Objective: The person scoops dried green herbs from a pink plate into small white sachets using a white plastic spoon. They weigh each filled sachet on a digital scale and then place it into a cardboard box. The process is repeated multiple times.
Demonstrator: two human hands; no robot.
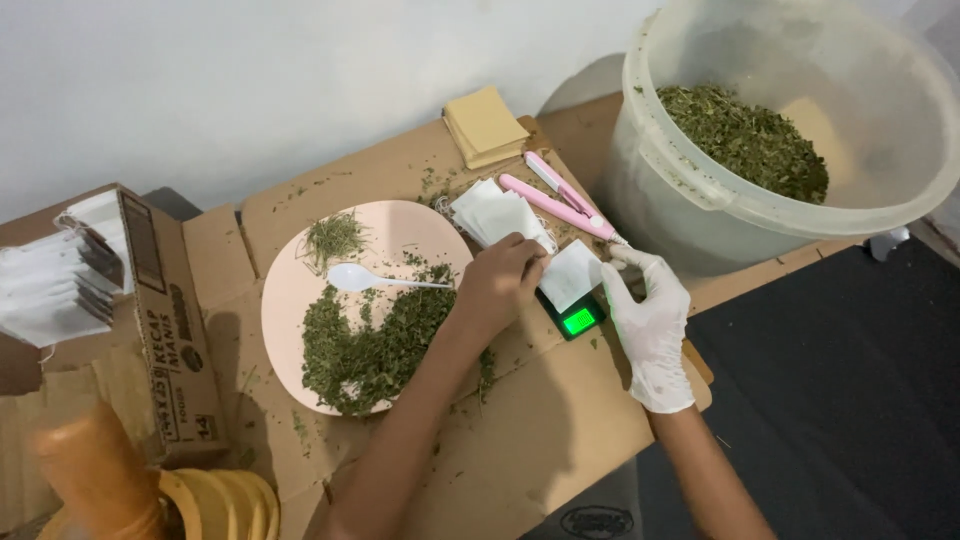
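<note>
Head view, near to far: your left hand, bare, and your right hand, in a white glove, meet over a small digital scale with a lit green display. Both pinch one white filter sachet resting on the scale, left fingers closed on its near-left edge, right fingertips on its right edge. Whether the sachet holds any herb yet cannot be told. Just left sits a pink plate carrying a large heap of dried green leaf and a white plastic spoon, untouched. A fanned stack of empty sachets lies beyond, beside a pink heat sealer. Farthest, the translucent bucket remains well stocked, so I judge most filling outstanding.
</note>
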